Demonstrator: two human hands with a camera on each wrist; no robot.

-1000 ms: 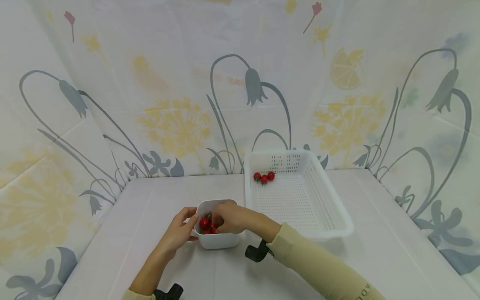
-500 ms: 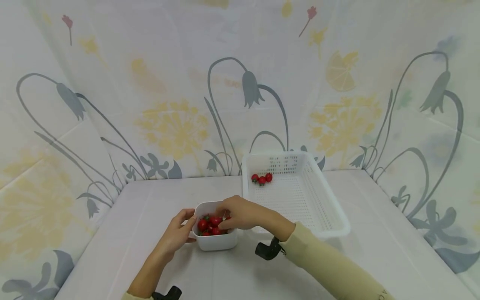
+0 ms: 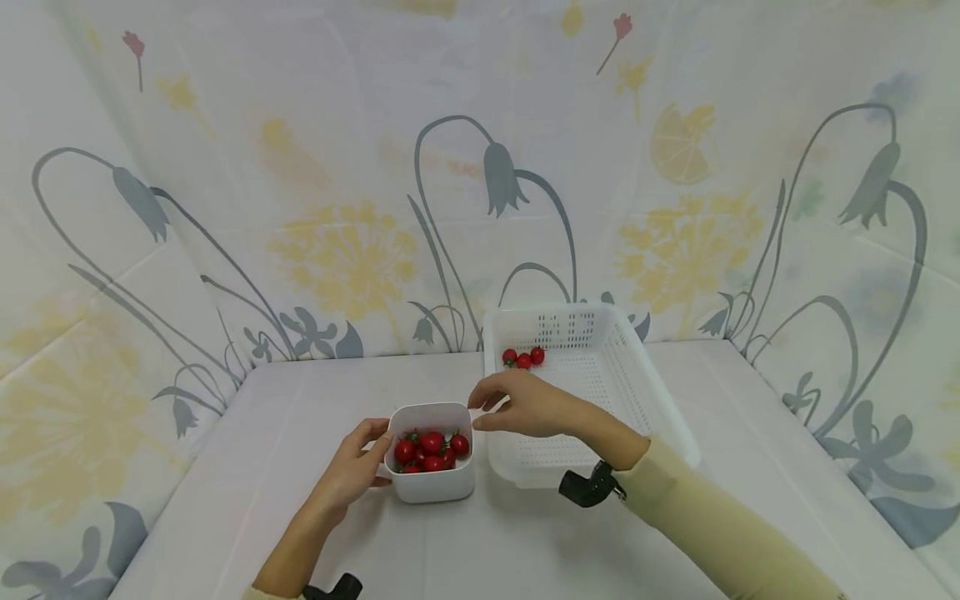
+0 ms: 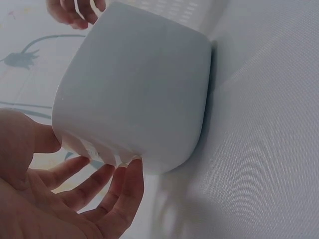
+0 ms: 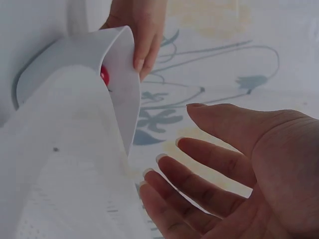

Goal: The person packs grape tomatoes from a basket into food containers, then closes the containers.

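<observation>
A small white container (image 3: 435, 490) with several red cherry tomatoes (image 3: 432, 454) inside stands on the table. My left hand (image 3: 355, 467) holds its left side, the thumb at the rim; in the left wrist view, fingertips (image 4: 132, 167) lie against the smooth outer wall. Just past the container's right rim hangs my right hand (image 3: 536, 406), above the near left part of a white perforated basket (image 3: 667, 408). Nothing is in that hand, and its fingers (image 5: 199, 184) are spread and slightly bent in the right wrist view. A few more cherry tomatoes (image 3: 524, 360) lie in the basket's far left corner.
A pale cloth covers the table (image 3: 322, 387). Behind it rises a flower-printed cloth backdrop (image 3: 345, 167). The basket's raised wall stands close to the container's right side. Each wrist carries a black camera mount (image 3: 587, 486).
My right hand has come out of the container, let go of a cherry tomato there, and moved right and up over the basket's edge. The left hand stays at the container.
</observation>
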